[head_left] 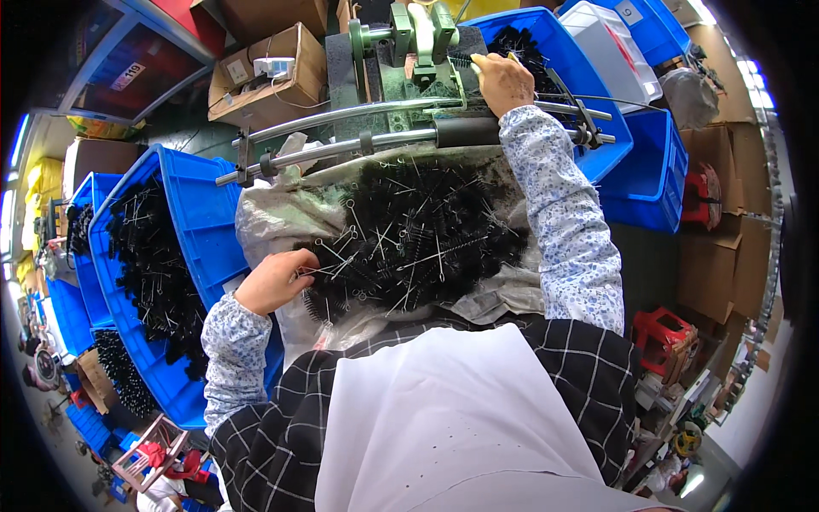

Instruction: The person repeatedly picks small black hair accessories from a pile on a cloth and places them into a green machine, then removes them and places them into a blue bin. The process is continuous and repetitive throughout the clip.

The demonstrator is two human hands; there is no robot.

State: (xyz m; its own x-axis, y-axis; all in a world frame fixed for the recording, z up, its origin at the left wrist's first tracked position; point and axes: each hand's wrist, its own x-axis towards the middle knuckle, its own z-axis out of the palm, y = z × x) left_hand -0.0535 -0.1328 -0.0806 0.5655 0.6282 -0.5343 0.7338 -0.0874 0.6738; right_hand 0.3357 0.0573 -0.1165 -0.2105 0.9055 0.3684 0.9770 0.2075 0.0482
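A heap of black-bristled twisted-wire brushes (418, 230), many with looped wire ends, lies on a pale plastic sheet (286, 213) in front of me. At the heap's left edge my left hand (277, 280) is closed, its thumb and fingers pinching the wire of a brush. My right hand (505, 83) is up at the right side of a green machine (422, 72), fingers closed and something yellow on the fingertips. A small dark brush (461, 61) reaches from those fingertips toward the machine; its far end is hard to make out.
Two steel rails (341, 154) cross between the heap and the machine. A blue crate (192, 222) full of brushes stands at left, another blue crate (610, 85) at right behind my forearm. A cardboard box (273, 81) sits far left, a red stool (661, 341) at right.
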